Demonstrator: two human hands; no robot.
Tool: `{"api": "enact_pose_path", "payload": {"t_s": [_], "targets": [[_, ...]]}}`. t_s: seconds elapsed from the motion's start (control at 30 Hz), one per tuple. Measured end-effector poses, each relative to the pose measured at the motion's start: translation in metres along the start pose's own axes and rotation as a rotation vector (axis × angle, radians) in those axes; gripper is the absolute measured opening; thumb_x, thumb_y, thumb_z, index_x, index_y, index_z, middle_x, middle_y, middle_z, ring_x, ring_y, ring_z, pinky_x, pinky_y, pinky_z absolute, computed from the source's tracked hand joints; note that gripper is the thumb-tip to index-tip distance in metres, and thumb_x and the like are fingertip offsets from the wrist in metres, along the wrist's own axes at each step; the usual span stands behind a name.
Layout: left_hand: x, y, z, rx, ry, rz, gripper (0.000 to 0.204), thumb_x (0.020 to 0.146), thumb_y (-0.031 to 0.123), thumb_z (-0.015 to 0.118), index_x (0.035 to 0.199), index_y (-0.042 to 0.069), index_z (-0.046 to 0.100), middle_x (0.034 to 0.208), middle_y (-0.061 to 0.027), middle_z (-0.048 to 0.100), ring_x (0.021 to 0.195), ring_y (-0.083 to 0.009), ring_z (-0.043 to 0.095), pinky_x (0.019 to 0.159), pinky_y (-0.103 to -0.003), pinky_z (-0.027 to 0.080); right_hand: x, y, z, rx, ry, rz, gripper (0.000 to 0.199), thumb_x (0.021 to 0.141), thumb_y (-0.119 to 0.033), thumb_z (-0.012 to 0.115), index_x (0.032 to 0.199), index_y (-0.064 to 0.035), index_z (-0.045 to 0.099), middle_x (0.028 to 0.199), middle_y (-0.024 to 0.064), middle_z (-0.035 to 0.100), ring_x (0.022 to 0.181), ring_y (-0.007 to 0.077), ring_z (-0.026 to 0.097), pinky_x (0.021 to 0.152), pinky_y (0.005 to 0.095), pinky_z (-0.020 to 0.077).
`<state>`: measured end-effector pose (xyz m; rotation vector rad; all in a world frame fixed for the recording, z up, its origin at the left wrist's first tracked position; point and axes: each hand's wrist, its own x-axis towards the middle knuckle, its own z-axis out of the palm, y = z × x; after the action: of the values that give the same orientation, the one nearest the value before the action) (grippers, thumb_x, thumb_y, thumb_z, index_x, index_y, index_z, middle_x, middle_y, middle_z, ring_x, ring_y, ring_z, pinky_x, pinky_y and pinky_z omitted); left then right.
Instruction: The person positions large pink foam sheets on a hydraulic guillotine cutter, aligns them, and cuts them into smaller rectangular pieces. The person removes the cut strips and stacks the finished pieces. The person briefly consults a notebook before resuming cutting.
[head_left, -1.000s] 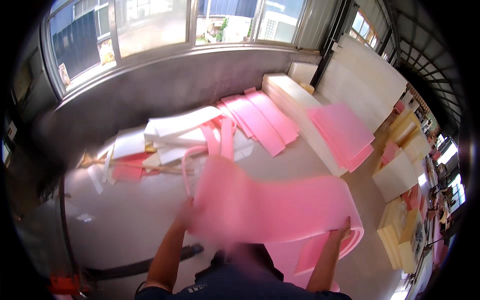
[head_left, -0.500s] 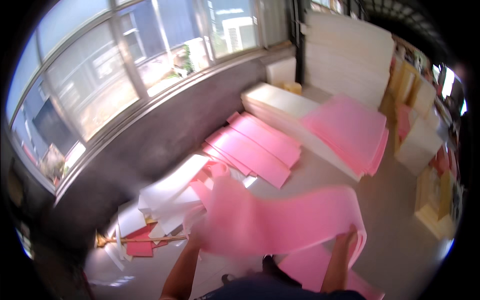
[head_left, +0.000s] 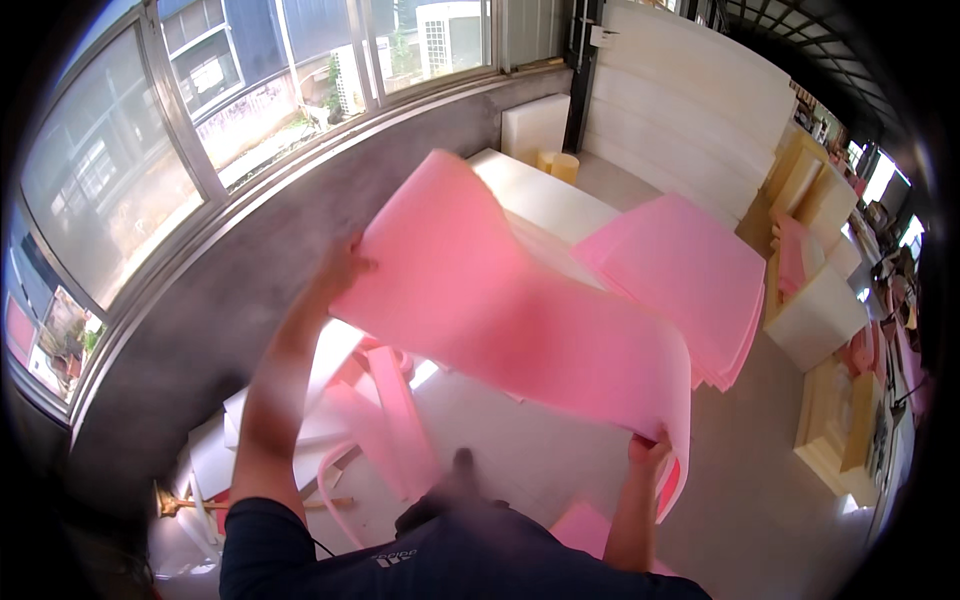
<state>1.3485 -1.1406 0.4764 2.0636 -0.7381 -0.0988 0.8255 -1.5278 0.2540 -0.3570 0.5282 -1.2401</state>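
Observation:
A wide, flexible pink foam sheet hangs in the air in front of me, sagging between my two hands. My left hand, raised high near the wall, is closed on the sheet's left edge; it is slightly blurred. Lower down, my right hand grips the near edge at the right end, thumb on top. Beyond that hand the sheet curls over and droops toward the floor. Behind it the sheet hides part of the floor. Another pink piece lies by my feet, partly covered by my body.
A fanned stack of pink sheets rests against a long white foam block. Pink strips and white scraps litter the floor at left. Yellow foam pieces stand at right. A grey wall with windows runs along the left.
My left hand has swung up and forward, lifting the sheet's left end high. My right hand still grips the other end. The view has shifted slightly.

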Motion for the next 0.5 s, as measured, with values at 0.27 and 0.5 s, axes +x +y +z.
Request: {"api": "enact_pose_path", "payload": {"t_s": [0.27,0.5], "targets": [[0.209,-0.042,-0.037,0.091,0.453,0.103,0.07,0.078,0.024,0.079,0.139,0.004,0.053,0.14,-0.0202,0.056,0.129,-0.035,0.054,0.109,-0.043,0.042,0.141,0.263,0.062,0.165,-0.097,0.06,0.043,0.088,-0.01,0.065,0.13,-0.0035,0.056,0.123,0.0144,0.062,0.118,0.0294,0.059,0.103,0.0476,0.049],[0.016,-0.167,0.058,0.304,0.146,-0.175,0.054,0.082,0.028,0.08,0.127,0.005,0.063,0.124,-0.0181,0.067,0.117,-0.0326,0.063,0.098,-0.042,0.05,0.127,0.446,0.114,-0.77,0.401,0.8,0.016,0.09,-0.019,0.068,0.101,-0.0092,0.06,0.08,0.0064,0.058,0.066,0.0206,0.052,0.067,0.0364,0.0521]]}}
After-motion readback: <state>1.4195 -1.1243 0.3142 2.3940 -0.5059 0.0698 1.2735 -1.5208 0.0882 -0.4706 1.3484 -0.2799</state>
